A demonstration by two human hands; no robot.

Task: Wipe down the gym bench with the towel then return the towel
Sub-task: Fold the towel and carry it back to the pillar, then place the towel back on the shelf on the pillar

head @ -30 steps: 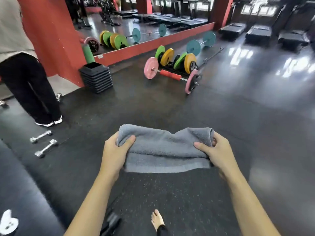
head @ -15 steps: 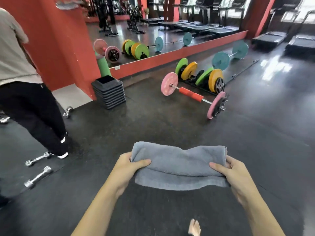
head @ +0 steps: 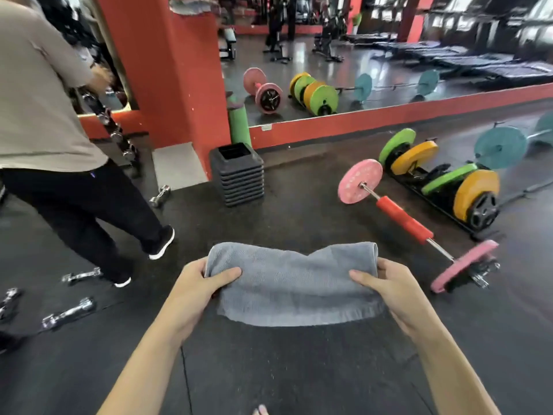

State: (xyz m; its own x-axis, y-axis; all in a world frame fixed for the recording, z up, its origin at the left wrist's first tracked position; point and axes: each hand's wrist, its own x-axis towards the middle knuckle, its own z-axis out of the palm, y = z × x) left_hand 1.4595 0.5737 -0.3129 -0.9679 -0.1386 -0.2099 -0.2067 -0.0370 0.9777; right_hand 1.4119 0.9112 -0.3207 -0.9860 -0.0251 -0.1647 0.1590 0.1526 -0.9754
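Note:
A folded grey towel (head: pixel 291 283) hangs stretched between my two hands, above the dark rubber floor. My left hand (head: pixel 197 289) grips its left end with the thumb on top. My right hand (head: pixel 389 290) grips the right end the same way. The towel sags a little in the middle. No gym bench shows near me; only a small one appears far off in the wall mirror.
A person in a beige top and black trousers (head: pixel 59 175) walks at the left. Chrome dumbbells (head: pixel 68 313) lie on the floor by their feet. A pink-plated barbell (head: pixel 416 226) and a plate rack (head: pixel 449 181) sit at the right. Stacked black steps (head: pixel 239 175) stand by a red pillar (head: pixel 167 70).
My view has swung up and to the left, so the barbell and steps sit lower and further right. The person has stepped further along. Both hands keep the same hold on the towel.

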